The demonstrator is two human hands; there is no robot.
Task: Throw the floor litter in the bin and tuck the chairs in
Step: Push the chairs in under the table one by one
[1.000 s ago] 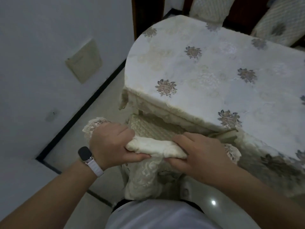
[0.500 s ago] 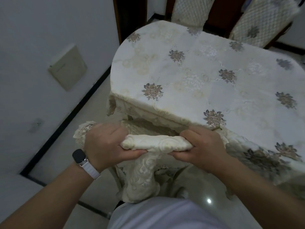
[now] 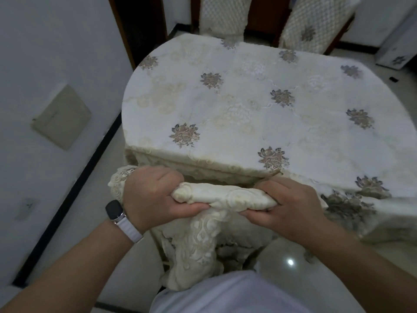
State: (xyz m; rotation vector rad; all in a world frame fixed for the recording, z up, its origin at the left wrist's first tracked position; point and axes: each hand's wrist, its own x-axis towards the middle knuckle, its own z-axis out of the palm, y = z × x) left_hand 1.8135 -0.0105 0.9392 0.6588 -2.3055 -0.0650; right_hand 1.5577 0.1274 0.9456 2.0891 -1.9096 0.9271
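Note:
A chair with a cream lace cover point(image 3: 200, 247) stands right in front of me, its back against the near edge of the table point(image 3: 237, 102). My left hand point(image 3: 151, 199) and my right hand point(image 3: 291, 206) both grip the top rail point(image 3: 225, 196) of the chair's back, one at each end. The seat is hidden under the hanging tablecloth. No litter or bin is in sight.
The table wears a white cloth with flower motifs. Two more covered chairs point(image 3: 222, 15) point(image 3: 316, 23) stand at its far side. A white wall point(image 3: 45, 64) with a black skirting runs close on the left. A small dark object point(image 3: 393, 79) lies on the floor, far right.
The chair has slid forward under the table; its seat, visible a second ago, is now hidden by the cloth. My view has risen to take in more of the table.

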